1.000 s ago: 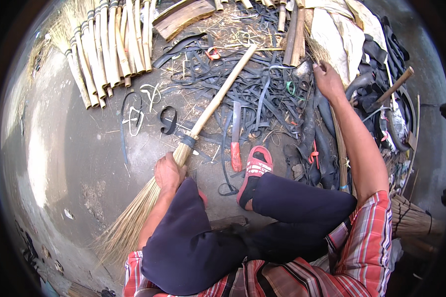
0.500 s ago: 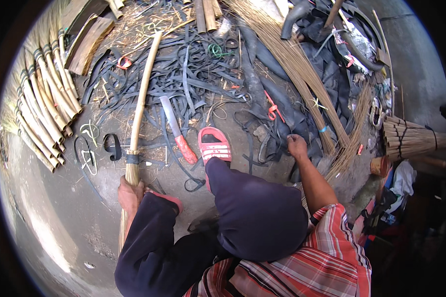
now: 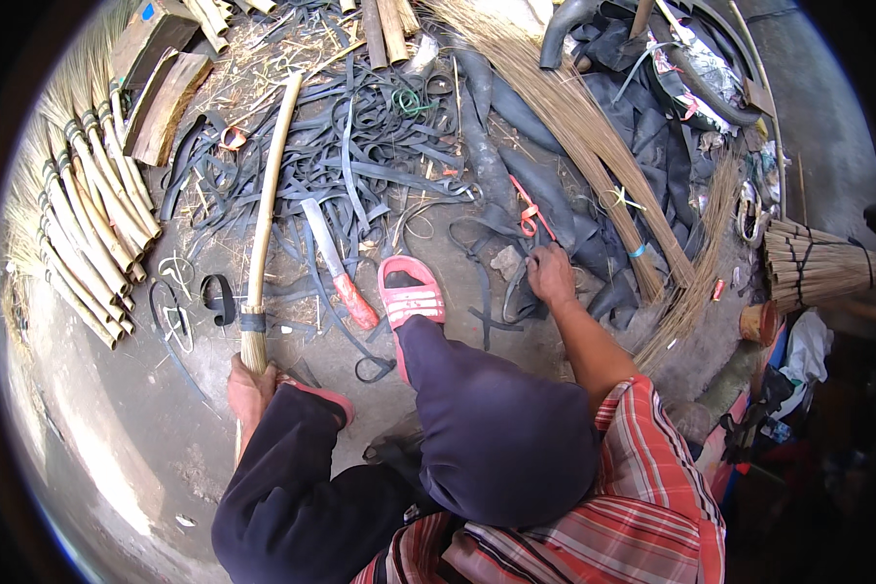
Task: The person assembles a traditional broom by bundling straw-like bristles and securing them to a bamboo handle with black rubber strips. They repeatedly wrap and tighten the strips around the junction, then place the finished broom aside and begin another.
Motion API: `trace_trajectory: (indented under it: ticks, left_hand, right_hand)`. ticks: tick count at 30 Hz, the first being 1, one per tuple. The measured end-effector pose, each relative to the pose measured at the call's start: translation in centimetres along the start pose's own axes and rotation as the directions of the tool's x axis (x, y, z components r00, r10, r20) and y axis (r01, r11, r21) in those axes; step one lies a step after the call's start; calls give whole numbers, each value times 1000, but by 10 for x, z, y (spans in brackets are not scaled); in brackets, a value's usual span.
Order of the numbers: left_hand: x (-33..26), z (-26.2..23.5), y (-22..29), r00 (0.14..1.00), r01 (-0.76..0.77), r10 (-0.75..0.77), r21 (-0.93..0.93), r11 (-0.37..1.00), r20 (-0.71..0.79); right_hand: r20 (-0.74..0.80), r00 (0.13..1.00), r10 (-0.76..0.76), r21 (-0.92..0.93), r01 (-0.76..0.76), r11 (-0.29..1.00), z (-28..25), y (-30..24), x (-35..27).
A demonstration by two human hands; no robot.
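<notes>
My left hand [image 3: 250, 389] is wrapped round a broom [image 3: 270, 209], just below the black band that joins its pale cane handle to the straw. The handle points away from me. My right hand [image 3: 552, 275] is low over a heap of black rubber pieces [image 3: 594, 258], fingers curled downward; what they pinch, if anything, is hidden. Just beyond its fingertips lies a red strip with a loop [image 3: 529, 216]. Between my hands, a knife [image 3: 323, 238] with a red-wrapped handle lies on the floor beside my pink sandal [image 3: 414, 297].
A tangle of black rubber strips [image 3: 302, 161] spreads ahead. Finished brooms [image 3: 88, 209] lie in a row at the left, near wooden blocks [image 3: 165, 107]. Long straw bundles [image 3: 555, 107] cross the right side, with a tied bundle [image 3: 813, 265] at far right.
My right hand has moved left and slightly away from me over the rubber, closer to the red strip. The left hand keeps its grip on the broom; the view has shifted a little.
</notes>
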State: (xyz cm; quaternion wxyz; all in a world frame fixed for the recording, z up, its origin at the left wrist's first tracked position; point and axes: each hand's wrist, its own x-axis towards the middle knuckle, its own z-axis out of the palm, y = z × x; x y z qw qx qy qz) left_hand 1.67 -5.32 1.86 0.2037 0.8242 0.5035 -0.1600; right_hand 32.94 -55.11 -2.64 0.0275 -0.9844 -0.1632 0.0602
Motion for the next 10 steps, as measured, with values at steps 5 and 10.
trace_trajectory:
  ticks: [5, 10]
  left_hand:
    - [0, 5, -6, 999, -34, 34, -47, 998, -4]
    - [12, 12, -16, 1000, -5, 4, 86, 996, 6]
  right_hand:
    - [422, 892, 161, 776, -448, 444, -54, 8, 61]
    - [200, 970, 136, 687, -238, 687, -104, -15, 91]
